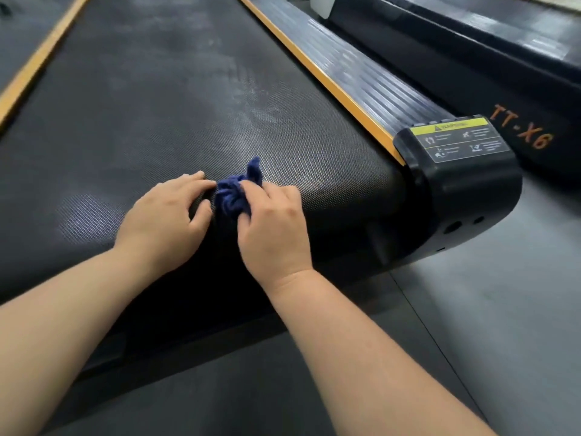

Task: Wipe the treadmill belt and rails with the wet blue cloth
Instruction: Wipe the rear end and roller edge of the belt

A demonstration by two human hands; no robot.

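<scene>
The black textured treadmill belt [176,99] fills the upper left, with pale smeared patches in its middle. A bunched blue cloth [234,193] lies at the belt's rear edge, and my right hand [272,225] grips it with curled fingers. My left hand [166,215] rests on the belt just left of the cloth, fingers spread and fingertips near it. The right rail [361,80] is ribbed black with an orange strip along its inner edge. A second orange strip marks the left rail [37,58].
A black end cap [465,196] with a yellow warning label closes the right rail's rear. Another black machine lettered TT-X6 [522,130] stands close on the right. Grey floor [471,325] lies behind and right of the treadmill.
</scene>
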